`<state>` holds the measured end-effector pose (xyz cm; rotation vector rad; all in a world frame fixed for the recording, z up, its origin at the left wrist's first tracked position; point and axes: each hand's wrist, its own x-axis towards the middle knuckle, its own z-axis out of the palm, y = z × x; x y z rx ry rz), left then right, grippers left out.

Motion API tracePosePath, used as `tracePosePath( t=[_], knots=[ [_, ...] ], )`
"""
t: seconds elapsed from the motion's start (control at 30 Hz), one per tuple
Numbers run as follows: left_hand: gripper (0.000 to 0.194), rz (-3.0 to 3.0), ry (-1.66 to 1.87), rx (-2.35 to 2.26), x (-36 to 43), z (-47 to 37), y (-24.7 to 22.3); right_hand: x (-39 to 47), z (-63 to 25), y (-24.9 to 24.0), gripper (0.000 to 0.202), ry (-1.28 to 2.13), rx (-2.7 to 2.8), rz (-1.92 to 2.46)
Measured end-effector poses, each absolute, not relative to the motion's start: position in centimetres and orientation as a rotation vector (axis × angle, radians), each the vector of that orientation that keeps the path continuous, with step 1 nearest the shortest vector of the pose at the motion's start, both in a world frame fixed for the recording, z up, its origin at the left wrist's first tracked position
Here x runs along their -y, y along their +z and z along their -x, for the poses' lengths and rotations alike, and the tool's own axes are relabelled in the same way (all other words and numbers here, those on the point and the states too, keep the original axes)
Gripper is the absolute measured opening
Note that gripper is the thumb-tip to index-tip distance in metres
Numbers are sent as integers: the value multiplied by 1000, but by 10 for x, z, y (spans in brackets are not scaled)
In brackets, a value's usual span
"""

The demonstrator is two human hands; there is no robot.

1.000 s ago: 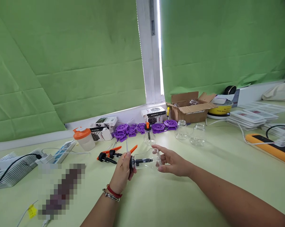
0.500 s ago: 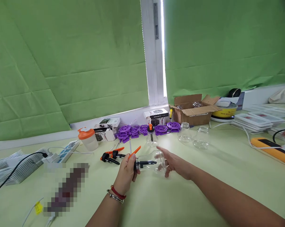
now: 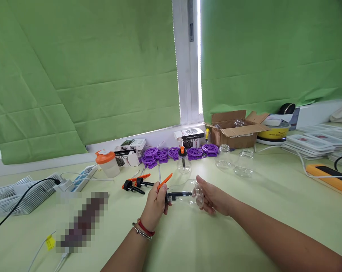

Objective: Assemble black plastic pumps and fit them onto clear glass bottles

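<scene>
A clear bottle (image 3: 185, 192) lies sideways between my two hands, a black tube inside it. My left hand (image 3: 157, 200) is closed round the black cap with its orange lever at the neck. At the wide base, my right hand (image 3: 213, 196) has its fingers and thumb on the plastic. Two loose black and orange spray heads (image 3: 133, 186) rest left of my left hand. Behind the held bottle stands another clear bottle (image 3: 184, 166) with a black and orange head fitted. Two clear bottles without heads, one (image 3: 223, 158) beside the other (image 3: 243, 165), stand to the right.
Purple plastic parts (image 3: 163, 155) lie along the wall near small printed boxes (image 3: 128, 158). An open cardboard box (image 3: 235, 136) is behind the bottles. An orange-lidded shaker (image 3: 108, 166) and a power strip (image 3: 84, 178) are at left; an orange-black strip (image 3: 331, 178) at right.
My right hand has closed in on the bottle's base, its fingers now more curled round it. The view has shifted slightly. A person's hand at the right edge has gone out of sight.
</scene>
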<state>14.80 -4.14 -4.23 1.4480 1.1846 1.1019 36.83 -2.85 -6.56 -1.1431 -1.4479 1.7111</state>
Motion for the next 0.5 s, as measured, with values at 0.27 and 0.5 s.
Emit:
tracePosePath(
  t=[0.27, 0.5],
  knots=[
    [41, -1307, 1139, -1207, 40, -144, -40, 39, -379, -54, 85, 1139, 1873, 902],
    [46, -1215, 1159, -1160, 40, -145, -40, 40, -377, -54, 78, 784, 1987, 699]
  ],
)
